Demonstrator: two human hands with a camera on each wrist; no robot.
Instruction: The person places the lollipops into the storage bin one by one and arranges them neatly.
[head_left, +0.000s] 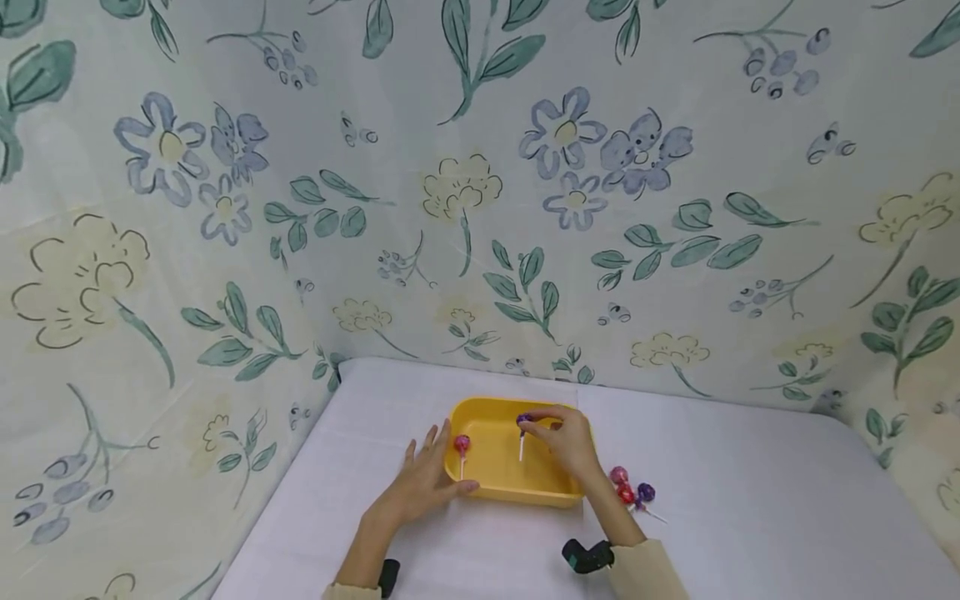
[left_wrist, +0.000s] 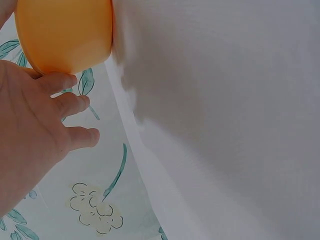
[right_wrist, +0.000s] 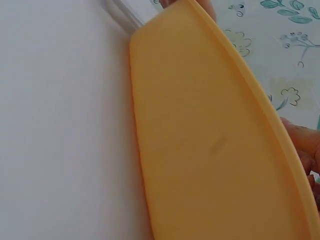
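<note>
A yellow tray point(head_left: 517, 497) sits on the white-covered table. Over its right half, my right hand point(head_left: 572, 446) pinches a purple lollipop point(head_left: 522, 419) by its wrapped head, and the white stick points down toward the tray floor. My left hand point(head_left: 420, 483) rests spread against the tray's left end, thumb at the front rim and the other fingers along the side. A red-pink lollipop point(head_left: 462, 443) lies inside the tray at the left. In the left wrist view the left hand's fingers point(left_wrist: 75, 104) are extended by the tray's outer wall point(left_wrist: 70, 35). The tray wall mostly hides the right hand's fingers in the right wrist view.
Right of the tray, several lollipops lie in a small cluster on the table: a pink one point(head_left: 618, 474), a red one point(head_left: 626, 494) and a purple one point(head_left: 646, 492). Floral cloth point(head_left: 465, 208) hangs behind and beside the table point(head_left: 750, 492).
</note>
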